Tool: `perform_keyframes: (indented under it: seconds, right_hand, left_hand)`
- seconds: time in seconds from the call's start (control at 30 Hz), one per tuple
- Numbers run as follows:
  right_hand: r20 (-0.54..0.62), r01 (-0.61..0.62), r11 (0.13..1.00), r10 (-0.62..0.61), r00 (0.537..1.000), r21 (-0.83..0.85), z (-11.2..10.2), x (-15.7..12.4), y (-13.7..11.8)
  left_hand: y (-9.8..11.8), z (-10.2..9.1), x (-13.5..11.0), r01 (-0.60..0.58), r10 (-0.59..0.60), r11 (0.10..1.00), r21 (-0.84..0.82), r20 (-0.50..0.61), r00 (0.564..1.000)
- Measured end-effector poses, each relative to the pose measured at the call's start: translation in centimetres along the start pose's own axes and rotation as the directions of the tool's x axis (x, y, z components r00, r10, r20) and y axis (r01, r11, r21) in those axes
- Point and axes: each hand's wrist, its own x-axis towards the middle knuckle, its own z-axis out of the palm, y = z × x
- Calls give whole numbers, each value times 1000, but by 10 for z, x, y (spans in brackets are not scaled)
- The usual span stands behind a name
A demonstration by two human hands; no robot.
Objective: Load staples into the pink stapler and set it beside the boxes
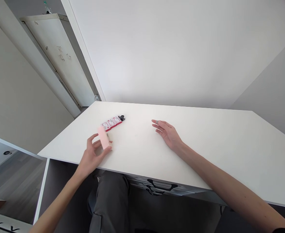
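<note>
Left hand [94, 155] is over the front-left part of the desk [217, 152], its grip clamped on a pink block [103, 137], with the thumb on the block's left side and the fingers at its right.

The block's long axis runs near-to-far, and its far end points away from the person and slightly left. The near end is at or just above the desk surface; contact is unclear from this angle.

Right hand [168, 133] lies well apart toward the desk centre, fingers straight, grip apart, holding nothing.

Just beyond the block a red-and-white packet [112, 123] lies flat, with a small black item [121, 117] at its far end.
</note>
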Motion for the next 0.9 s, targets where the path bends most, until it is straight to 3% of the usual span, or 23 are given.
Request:
perform_keyframes:
  seconds: [0.13, 0.33, 0.5, 0.6, 0.67, 0.73, 0.8, 0.9]
  right_hand:
    - [10, 3, 999, -2, 1000, -33, 0, 0, 2]
    - [10, -9, 999, 9, 1000, -52, -2, 1, 3]
    - [23, -13, 997, 15, 1000, -72, -2, 3, 4]
    - [30, -14, 996, 17, 999, -83, 0, 3, 4]
    - [34, -10, 996, 14, 999, -90, 1, 2, 3]
    - [40, -5, 995, 9, 999, -97, 2, 1, 3]
    - [50, -6, 994, 12, 999, -106, 3, 0, 2]
    - [68, -16, 993, 24, 997, -120, 4, -1, 2]
  left_hand:
    - [-12, -20, 4, 104, -100, 994, 23, -126, 987]
    - [-19, -24, 41, 160, -141, 984, 74, -217, 966]
    - [-32, -20, 60, 89, -41, 986, 144, -312, 949]
    - [-38, -13, 58, -14, 155, 938, 345, -384, 910]
    - [-36, -6, 55, -131, 360, 839, 528, -359, 861]
    - [-30, 3, 53, -260, 494, 749, 609, -254, 832]
    - [-22, 14, 54, -365, 525, 740, 565, -146, 838]
    - [-13, 29, 60, -414, 488, 784, 463, -48, 871]
